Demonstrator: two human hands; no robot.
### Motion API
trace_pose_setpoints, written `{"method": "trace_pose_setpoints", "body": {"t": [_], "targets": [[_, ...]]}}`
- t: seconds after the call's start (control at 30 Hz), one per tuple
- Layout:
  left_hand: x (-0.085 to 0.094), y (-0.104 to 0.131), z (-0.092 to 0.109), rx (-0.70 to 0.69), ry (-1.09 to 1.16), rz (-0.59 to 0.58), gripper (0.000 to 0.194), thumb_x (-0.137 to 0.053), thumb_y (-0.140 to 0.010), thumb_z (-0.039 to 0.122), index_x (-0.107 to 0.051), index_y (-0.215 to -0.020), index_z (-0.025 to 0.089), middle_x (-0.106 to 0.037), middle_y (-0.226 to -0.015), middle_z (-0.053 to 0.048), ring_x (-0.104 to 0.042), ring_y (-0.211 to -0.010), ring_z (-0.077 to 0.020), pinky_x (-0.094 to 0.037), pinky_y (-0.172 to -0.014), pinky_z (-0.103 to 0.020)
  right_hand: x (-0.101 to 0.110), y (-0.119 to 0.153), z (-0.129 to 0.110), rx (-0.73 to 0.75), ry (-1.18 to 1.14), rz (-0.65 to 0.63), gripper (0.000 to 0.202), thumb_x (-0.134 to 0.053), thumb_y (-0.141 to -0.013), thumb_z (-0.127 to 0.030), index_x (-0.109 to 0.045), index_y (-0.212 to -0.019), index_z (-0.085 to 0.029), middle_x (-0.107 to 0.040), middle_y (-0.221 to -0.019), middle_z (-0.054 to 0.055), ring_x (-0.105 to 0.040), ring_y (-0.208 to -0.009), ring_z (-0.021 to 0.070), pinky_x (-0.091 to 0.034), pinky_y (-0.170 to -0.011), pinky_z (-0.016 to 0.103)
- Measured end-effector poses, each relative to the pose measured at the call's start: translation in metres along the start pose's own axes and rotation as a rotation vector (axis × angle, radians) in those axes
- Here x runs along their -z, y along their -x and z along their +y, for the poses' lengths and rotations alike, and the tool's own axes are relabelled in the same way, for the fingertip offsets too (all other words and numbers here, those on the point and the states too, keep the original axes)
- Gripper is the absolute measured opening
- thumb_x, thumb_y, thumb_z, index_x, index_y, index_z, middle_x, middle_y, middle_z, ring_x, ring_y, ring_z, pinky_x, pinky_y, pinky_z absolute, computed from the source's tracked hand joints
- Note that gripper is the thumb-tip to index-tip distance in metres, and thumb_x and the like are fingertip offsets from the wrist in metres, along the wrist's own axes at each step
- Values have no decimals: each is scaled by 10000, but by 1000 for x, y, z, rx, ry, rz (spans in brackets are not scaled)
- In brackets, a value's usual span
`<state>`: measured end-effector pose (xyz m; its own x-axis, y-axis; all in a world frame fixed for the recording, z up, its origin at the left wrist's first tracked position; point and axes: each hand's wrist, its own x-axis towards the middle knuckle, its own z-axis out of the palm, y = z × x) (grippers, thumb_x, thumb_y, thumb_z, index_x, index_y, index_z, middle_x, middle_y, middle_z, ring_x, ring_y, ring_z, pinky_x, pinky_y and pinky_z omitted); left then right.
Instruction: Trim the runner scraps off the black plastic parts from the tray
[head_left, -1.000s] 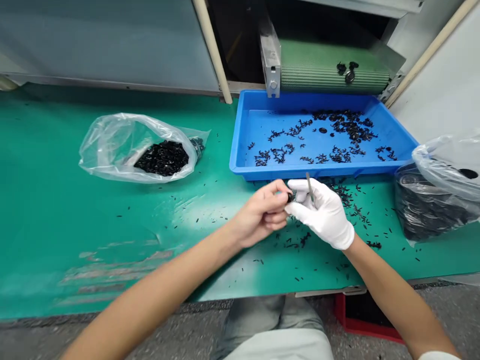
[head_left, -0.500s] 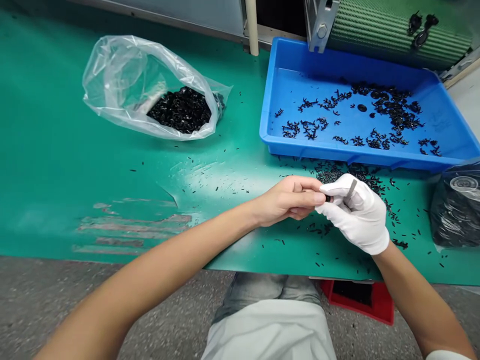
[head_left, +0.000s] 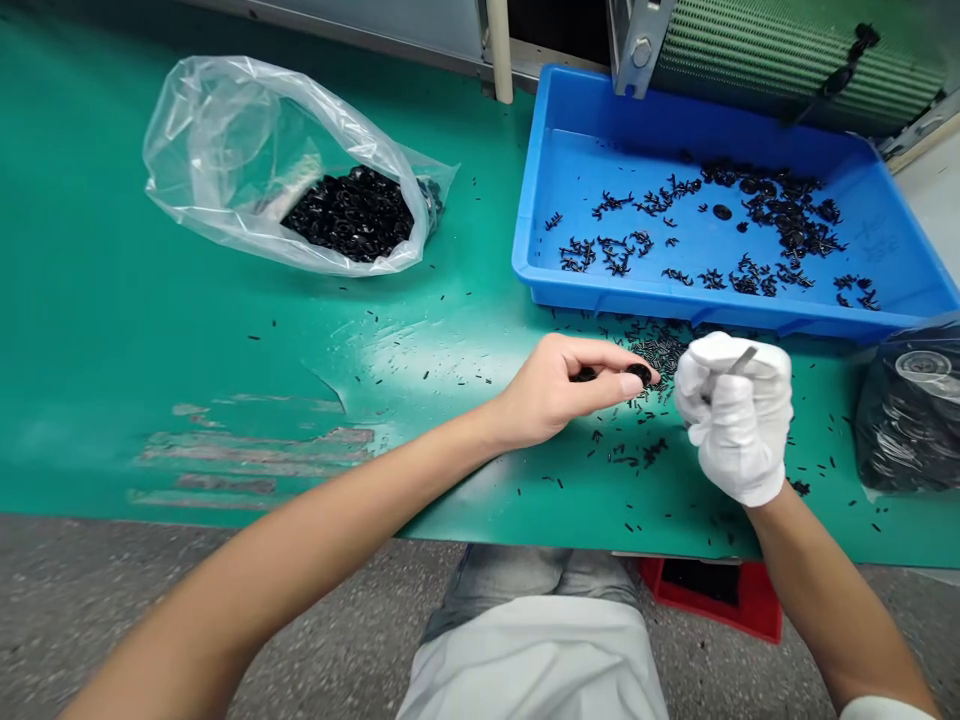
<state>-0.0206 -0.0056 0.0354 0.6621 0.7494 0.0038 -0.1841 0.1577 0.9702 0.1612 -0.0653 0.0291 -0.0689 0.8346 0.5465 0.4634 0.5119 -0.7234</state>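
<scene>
My bare left hand (head_left: 551, 392) pinches a small round black part (head_left: 639, 374) between thumb and fingertips, with more black showing inside the curled fingers. To its right, my white-gloved right hand (head_left: 735, 410) is closed around a thin grey tool (head_left: 742, 362), whose flat end sticks out above the thumb. The two hands are apart. Many tiny black pieces (head_left: 658, 352) lie on the green table between and beyond them. Behind the hands stands a blue tray (head_left: 712, 305) holding scattered black bits and round parts.
An open clear bag (head_left: 225, 225) of black parts (head_left: 352, 215) lies at the left on the green table (head_left: 75, 380). Another filled bag (head_left: 911, 430) sits at the right edge. A green conveyor belt (head_left: 750, 55) rises behind the tray; a red bin (head_left: 757, 605) is below the table.
My hands have separated: the gloved right hand moved right and turned, and the left hand moved slightly left, leaving the round black part exposed. Black parts on the belt have shifted.
</scene>
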Motion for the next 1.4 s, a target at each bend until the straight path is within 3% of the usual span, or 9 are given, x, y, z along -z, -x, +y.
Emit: {"method": "trace_pose_setpoints", "body": {"t": [0.13,0.23,0.5,0.67,0.77,0.9,1.07,1.23,1.4], "targets": [[1,1,5,-184,-170,90,285,-718,-709,382,-736,-764,103,-486,-498,27,-352,-470,-61,-298,-446,-210,7,-5,-6,242,394,-73,200,-476,-925,-226,-586,-1089,-257,-563,-650,-13,-500,-503,118,-391,-492,235],[1,1,3,-242,-221,129,307,-706,-726,401,-738,-765,98,-498,-496,20,-361,-466,-65,-318,-449,-211,9,-12,-12,367,688,-124,191,-492,-904,-210,-615,-1050,-211,-534,-574,-26,-476,-471,108,-328,-458,227],[-2,4,-2,-271,-173,174,318,-693,-762,421,-751,-815,113,-508,-512,20,-355,-462,-67,-323,-455,-222,10,-6,-8,416,951,-73,248,-520,-891,-297,-644,-1089,-213,-563,-572,-13,-409,-433,114,-294,-465,256],[-9,8,-6,-298,-114,262,290,-687,-775,411,-739,-828,130,-489,-513,28,-365,-471,-69,-326,-463,-222,7,-5,-10,392,902,-58,251,-530,-884,-276,-632,-1102,-204,-548,-563,-17,-403,-428,117,-282,-451,264],[-12,10,-7,-269,-41,277,305,-695,-766,430,-733,-845,138,-477,-524,31,-368,-478,-69,-310,-461,-223,3,-5,-13,323,732,-1,266,-531,-879,-231,-618,-1130,-212,-548,-577,-16,-455,-465,126,-336,-462,254],[-14,10,-7,-113,42,172,335,-738,-711,450,-717,-793,126,-459,-511,36,-346,-467,-63,-270,-444,-226,-2,-6,-17,151,420,9,331,-567,-858,-204,-599,-1183,-256,-537,-598,-38,-462,-471,115,-389,-458,237],[-15,8,-5,82,179,71,364,-779,-647,448,-663,-745,117,-413,-498,57,-300,-435,-42,-199,-414,-211,0,-11,-13,126,280,-107,247,-605,-833,-201,-662,-1072,-235,-519,-587,-48,-440,-466,88,-386,-459,214],[-13,6,-5,134,186,30,375,-790,-626,449,-618,-690,121,-376,-490,69,-295,-432,-37,-184,-406,-199,2,-12,-12,146,282,-138,200,-597,-846,-213,-683,-1025,-236,-526,-573,-46,-418,-451,85,-374,-447,206],[-7,5,-3,151,190,-107,366,-778,-652,436,-625,-722,112,-372,-477,74,-274,-419,-37,-185,-402,-203,5,-13,-13,187,286,-203,164,-576,-865,-215,-691,-981,-234,-523,-578,-39,-427,-460,87,-360,-445,201]]}}
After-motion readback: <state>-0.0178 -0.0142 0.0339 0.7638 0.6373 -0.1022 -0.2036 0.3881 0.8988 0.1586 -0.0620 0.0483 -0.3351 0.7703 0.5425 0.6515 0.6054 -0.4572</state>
